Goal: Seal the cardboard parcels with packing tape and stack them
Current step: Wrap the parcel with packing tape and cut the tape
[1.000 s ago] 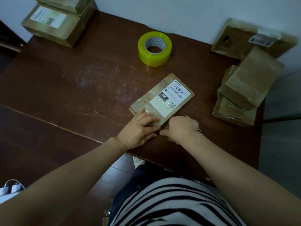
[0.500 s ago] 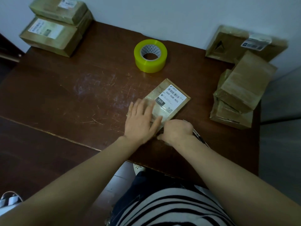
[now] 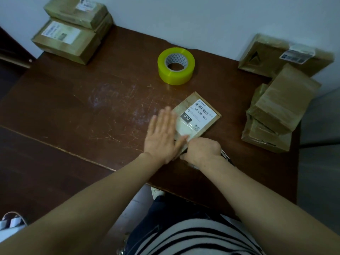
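A flat cardboard parcel (image 3: 200,113) with a white label marked 060 lies on the dark wooden table (image 3: 92,107), a little right of the middle. My left hand (image 3: 161,137) lies flat on its near left part, fingers straight, pressing down on shiny tape. At the parcel's near edge, my right hand (image 3: 202,150) is curled into a fist, thumb side touching my left thumb. A dark tool with a metal tip (image 3: 227,158) sticks out from under that hand. A roll of yellow packing tape (image 3: 176,66) stands behind the parcel.
Two taped parcels (image 3: 71,32) are stacked at the far left corner. A pile of taped parcels (image 3: 279,111) sits at the right edge, and one more (image 3: 276,54) leans on the wall behind it. The table's front edge runs just under my forearms.
My left hand has gone from curled at the parcel's near corner to flat, sliding forward along the parcel's left side. My right hand has stayed at the near edge.
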The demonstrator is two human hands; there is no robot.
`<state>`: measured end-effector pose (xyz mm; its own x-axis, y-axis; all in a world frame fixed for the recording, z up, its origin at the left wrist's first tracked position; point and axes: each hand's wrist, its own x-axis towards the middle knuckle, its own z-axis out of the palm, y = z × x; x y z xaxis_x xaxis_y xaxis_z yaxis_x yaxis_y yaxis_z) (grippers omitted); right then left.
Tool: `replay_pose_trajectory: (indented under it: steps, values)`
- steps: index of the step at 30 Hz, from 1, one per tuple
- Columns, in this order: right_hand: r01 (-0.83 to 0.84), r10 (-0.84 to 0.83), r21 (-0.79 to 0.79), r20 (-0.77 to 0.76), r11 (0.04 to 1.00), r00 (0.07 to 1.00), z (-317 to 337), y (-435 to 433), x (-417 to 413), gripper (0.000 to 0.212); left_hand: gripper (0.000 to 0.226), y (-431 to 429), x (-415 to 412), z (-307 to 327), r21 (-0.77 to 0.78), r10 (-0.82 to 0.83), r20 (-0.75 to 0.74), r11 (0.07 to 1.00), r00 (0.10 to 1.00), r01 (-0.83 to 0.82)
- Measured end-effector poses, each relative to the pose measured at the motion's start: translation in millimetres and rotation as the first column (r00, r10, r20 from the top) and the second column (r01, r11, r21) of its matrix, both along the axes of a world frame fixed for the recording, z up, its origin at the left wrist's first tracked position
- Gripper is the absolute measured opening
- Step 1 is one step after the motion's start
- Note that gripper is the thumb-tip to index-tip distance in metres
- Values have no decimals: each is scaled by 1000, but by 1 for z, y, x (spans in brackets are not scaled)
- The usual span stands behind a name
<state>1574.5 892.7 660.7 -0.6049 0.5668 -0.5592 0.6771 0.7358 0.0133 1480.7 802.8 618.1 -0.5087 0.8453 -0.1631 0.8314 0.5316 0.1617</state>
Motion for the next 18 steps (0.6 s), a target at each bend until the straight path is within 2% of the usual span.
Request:
replay_pose_trajectory:
  steps: [3,4,6,7,9,11,14,16,18]
  values:
    - [15,-15,-14,21,1000,1000,2,-1,2,39,83,0,-10,-2,-48,136,106,990,985,-132]
    - [17,-16,-16,20,1000,1000,2,-1,2,40,84,-2,-12,0,-32,128,160,992,979,-124]
    - [14,-14,-12,5,1000,1000,2,0,2,34,91,-13,-15,3,81,-10,208,997,978,-7]
    - [15,-15,-12,0,1000,1000,1,0,3,31,96,-21,-14,4,106,-104,178,991,979,86]
    - [18,-18,-9,-7,1000,1000,-1,0,3,28,109,-37,-7,2,32,-222,113,975,968,220]
    - [23,-23,-17,4,1000,1000,1,0,2,32,123,-41,-3,-2,-53,-205,93,976,974,210]
    - [51,-50,-57,25,997,998,7,4,4,42,114,-36,-7,1,-20,-168,72,985,983,170]
    - [112,-113,-125,-2,986,994,16,10,8,47,106,-36,-14,5,58,-147,161,989,976,139]
    - [211,-249,-286,-104,935,963,30,17,12,53,102,-37,-20,18,178,-68,405,984,912,-5]
